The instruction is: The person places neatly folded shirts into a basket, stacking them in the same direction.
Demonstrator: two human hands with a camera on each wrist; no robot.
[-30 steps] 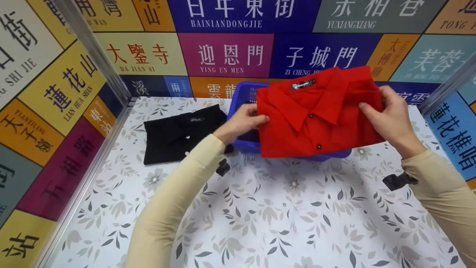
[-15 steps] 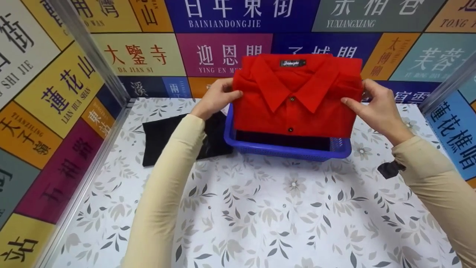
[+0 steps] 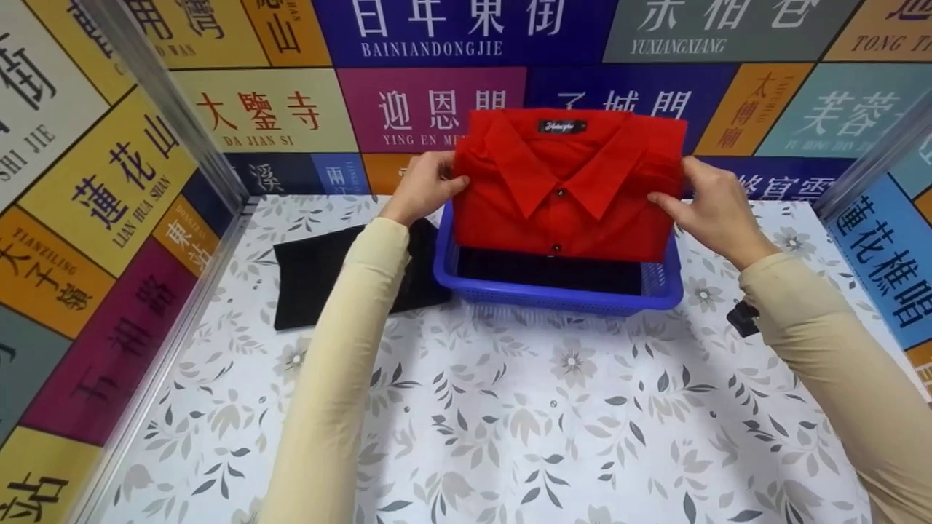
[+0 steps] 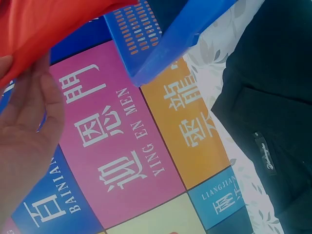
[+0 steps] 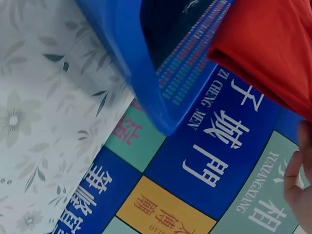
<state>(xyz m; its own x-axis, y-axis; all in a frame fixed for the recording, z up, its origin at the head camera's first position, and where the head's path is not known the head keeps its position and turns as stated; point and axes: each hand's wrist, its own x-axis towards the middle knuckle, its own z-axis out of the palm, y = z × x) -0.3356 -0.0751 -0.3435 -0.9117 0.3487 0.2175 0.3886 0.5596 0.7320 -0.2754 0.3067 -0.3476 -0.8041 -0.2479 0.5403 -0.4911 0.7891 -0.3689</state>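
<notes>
Passage: tabletop point(image 3: 502, 422) btw. the person's sleeves point(image 3: 338, 349), up to blue basket point(image 3: 539, 292). Obstacles: red shirt point(image 3: 575, 233), held up across basket's rear; blk. garment point(image 3: 313, 273), basket's L side; sign wall point(image 3: 429, 102), behind.

The floral tabletop point(image 3: 495, 407) bears a blue basket point(image 3: 542, 297) and black garment point(image 3: 313, 273), apparently folded.

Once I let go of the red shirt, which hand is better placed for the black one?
Probably the left hand: the black shirt lies near it, left of the blue basket, while the right hand grips the red shirt farther right.
</notes>
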